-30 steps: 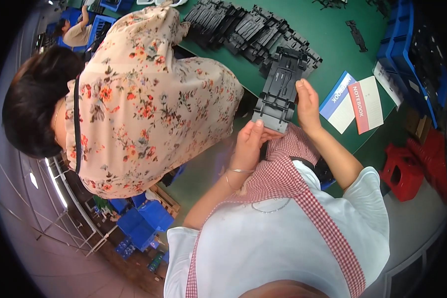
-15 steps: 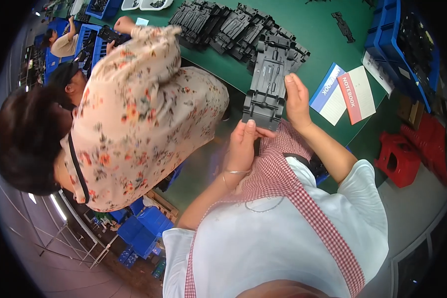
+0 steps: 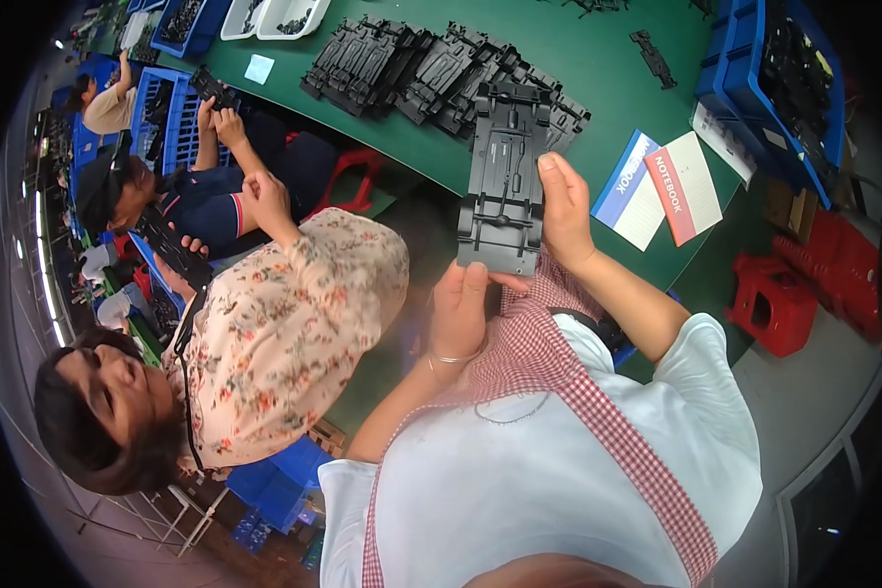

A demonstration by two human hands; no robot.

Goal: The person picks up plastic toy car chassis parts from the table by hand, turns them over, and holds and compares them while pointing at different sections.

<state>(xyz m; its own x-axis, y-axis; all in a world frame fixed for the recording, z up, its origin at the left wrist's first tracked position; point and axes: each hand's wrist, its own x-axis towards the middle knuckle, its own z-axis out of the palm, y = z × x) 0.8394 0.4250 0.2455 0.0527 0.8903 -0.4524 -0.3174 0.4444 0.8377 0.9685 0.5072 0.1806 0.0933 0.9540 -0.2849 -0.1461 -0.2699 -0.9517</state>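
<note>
A black plastic toy car chassis (image 3: 505, 181) is held up at the near edge of the green table, its long side pointing away from me. At its near end my left hand (image 3: 461, 304) grips it, thumb on top and fingers beneath. My right hand (image 3: 565, 208) clasps the right long side, with the thumb along the edge. Just beyond it, stacked rows of similar black chassis (image 3: 363, 61) lie on the table, partly covered by the held one.
Two notebooks, one blue (image 3: 622, 191) and one red (image 3: 681, 191), lie right. A blue crate (image 3: 730, 98) of black parts stands at the far right, red stools (image 3: 769, 304) below it. Left, a co-worker in a floral top (image 3: 294, 333) stands close; another sits beyond, holding a black part.
The co-worker in the floral top has drawn back from the table and turned, now with a black part in one hand. My hands still hold the chassis, which appears slightly more upright.
</note>
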